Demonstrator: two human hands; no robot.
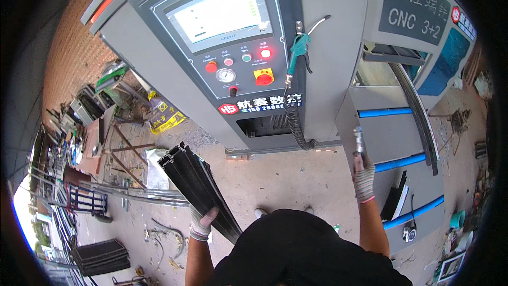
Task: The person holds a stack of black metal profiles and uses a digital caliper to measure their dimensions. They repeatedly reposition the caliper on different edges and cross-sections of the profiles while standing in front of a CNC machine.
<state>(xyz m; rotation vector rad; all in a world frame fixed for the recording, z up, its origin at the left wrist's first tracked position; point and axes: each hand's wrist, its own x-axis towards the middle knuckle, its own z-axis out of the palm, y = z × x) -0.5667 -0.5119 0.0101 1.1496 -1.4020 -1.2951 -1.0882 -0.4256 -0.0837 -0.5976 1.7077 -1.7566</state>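
Note:
My left hand [202,225], in a striped knit glove with bare fingertips, is closed around the side of several long black extruded profiles [198,185]. They stand tilted in front of me, and their hollow cut ends point up toward the machine. My right hand [364,181], gloved alike, is closed on a short silver cylindrical metal piece [359,140] whose kind I cannot make out. It is above the left edge of a grey work table [391,190] with blue strips [397,163]. A black offcut [394,201] and a tape measure [409,233] lie on that table.
Ahead stands a grey machine with a lit screen [219,13], buttons and a red rotary switch [263,77]. A green air gun [299,53] hangs there on a coiled hose [296,127]. Long dark profiles [415,111] cross the table's far right. Stacked black pieces [100,257] lie at left.

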